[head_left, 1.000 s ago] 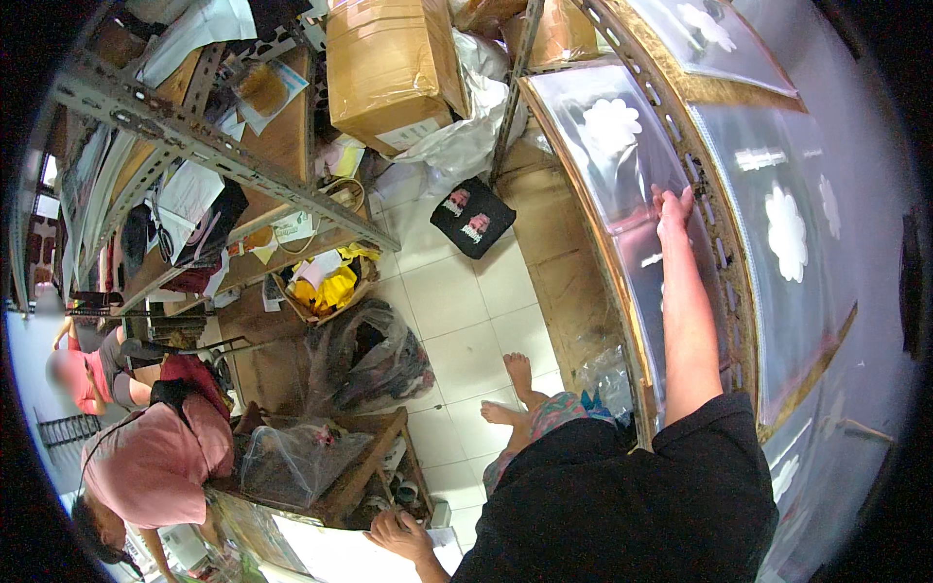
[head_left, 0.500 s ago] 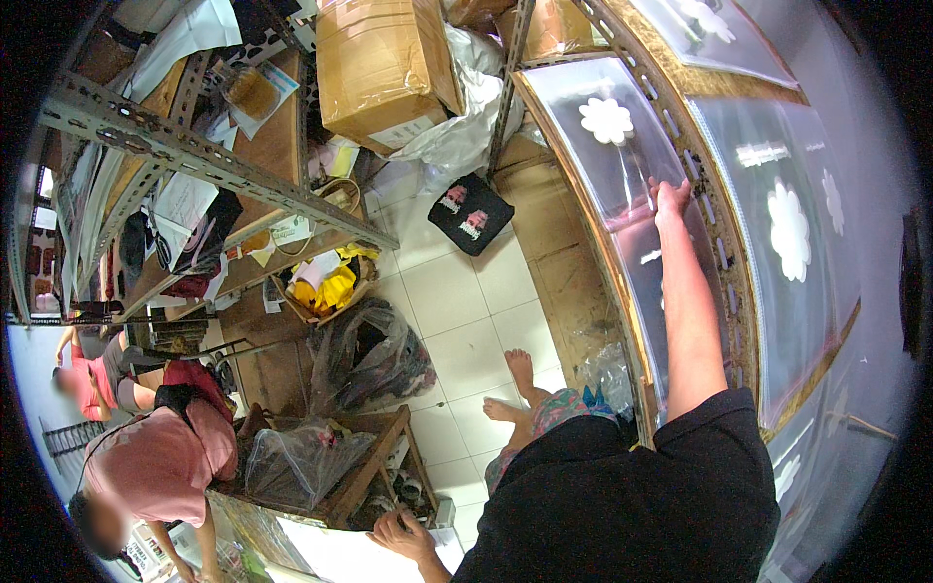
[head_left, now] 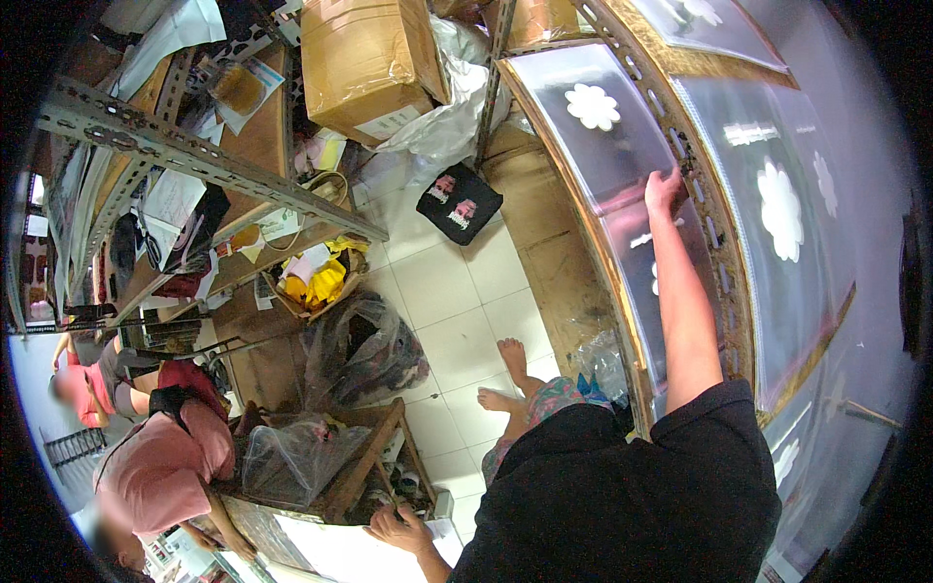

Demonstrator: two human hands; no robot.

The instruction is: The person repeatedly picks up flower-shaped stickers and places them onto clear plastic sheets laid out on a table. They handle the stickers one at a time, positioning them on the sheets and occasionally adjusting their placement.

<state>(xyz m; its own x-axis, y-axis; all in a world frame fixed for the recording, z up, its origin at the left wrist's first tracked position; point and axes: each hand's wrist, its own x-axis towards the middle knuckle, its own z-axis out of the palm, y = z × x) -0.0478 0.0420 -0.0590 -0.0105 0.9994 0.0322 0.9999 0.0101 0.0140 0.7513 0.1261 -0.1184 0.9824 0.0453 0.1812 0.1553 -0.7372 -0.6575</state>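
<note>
The fingers of the right hand point(head_left: 664, 187) are lying together and flat, pressing on the clear plastic sheet point(head_left: 622, 165) where it meets the perforated metal upright point(head_left: 695, 180) of the shelf on the right; whether a fingertip is pinching the sheet's edge cannot be told from this angle. The arm is reaching up and away from the body along that shelf, so the step in hand looks like smoothing or seating the sheet, printed with a white flower point(head_left: 593, 105), against the wooden shelf edge point(head_left: 583, 204). The left hand point(head_left: 398, 530) is resting near the body at the lower edge, fingers loosely curled on a pale sheet on a low bench point(head_left: 369, 457); whether it is gripping anything is not clear. The next move probably calls for sliding the flat palm along the film while keeping it taut, without creasing it. Farther left, a cardboard box point(head_left: 364, 58) is sitting on a metal rack point(head_left: 194, 160), a black bag point(head_left: 459, 202) is lying on the tiled floor point(head_left: 457, 311), and another person in pink point(head_left: 160, 466) is bending over at the near left.
</note>
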